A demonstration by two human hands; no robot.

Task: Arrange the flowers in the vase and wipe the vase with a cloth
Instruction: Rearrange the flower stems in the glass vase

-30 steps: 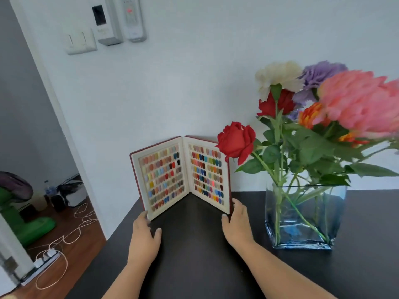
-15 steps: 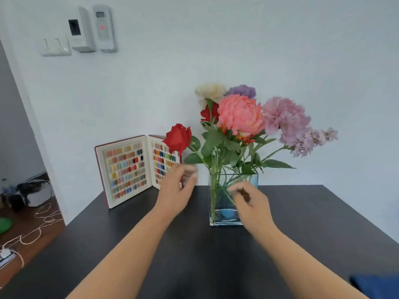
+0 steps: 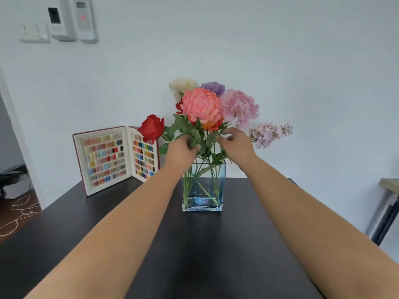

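Glass vase (image 3: 203,186) already holds flowers (image 3: 201,105); our left hand (image 3: 180,153) pinches stems, right hand (image 3: 236,144) fingers loose among leaves; wiping undone, no cloth visible.

A single head-worn view is given, looking forward and slightly down along both forearms across the dark table (image 3: 200,251) toward the white wall (image 3: 280,61). The vase (image 3: 203,186) is framed centrally, close, at arm's reach near the table's far edge. The table's far left corner is shown; its near edge is cut off. Wide-angle bending probably distorts the margins.
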